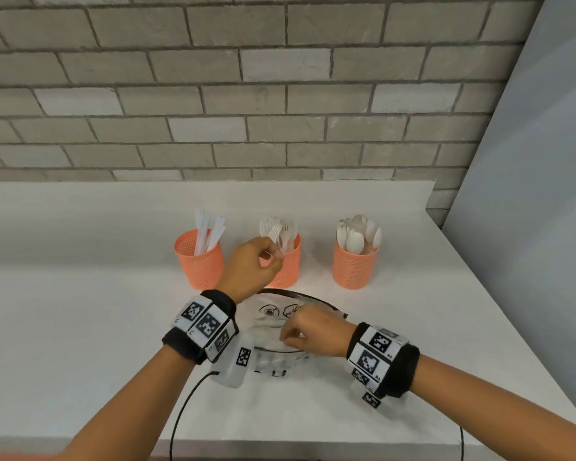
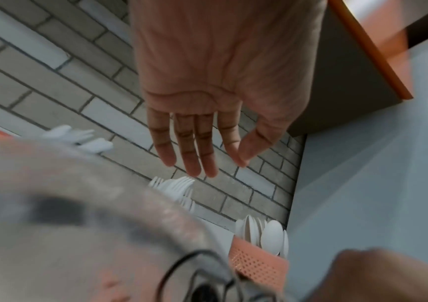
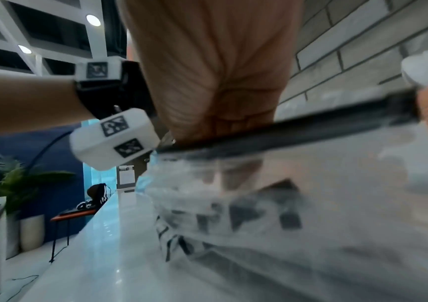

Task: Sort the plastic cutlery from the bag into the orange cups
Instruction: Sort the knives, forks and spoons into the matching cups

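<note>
Three orange mesh cups stand in a row on the white counter: the left cup [image 1: 200, 261] holds knives, the middle cup [image 1: 288, 264] holds forks [image 2: 179, 183], and the right cup [image 1: 354, 266] holds spoons [image 2: 269, 230]. My left hand [image 1: 271, 256] hovers just in front of the fork cup. In the left wrist view its fingers [image 2: 199, 155] are straight and hold nothing. A clear printed zip bag [image 1: 263, 331] lies in front of the cups. My right hand [image 1: 290, 337] grips the bag's black-edged mouth [image 3: 298, 130], with its fingers curled over the edge into the bag.
A grey brick wall [image 1: 280, 94] rises behind the counter [image 1: 80, 327], and a pale grey panel [image 1: 529, 227] closes the right side. Black cables [image 1: 183, 410] hang over the counter's front edge. In the right wrist view the counter runs on to the left.
</note>
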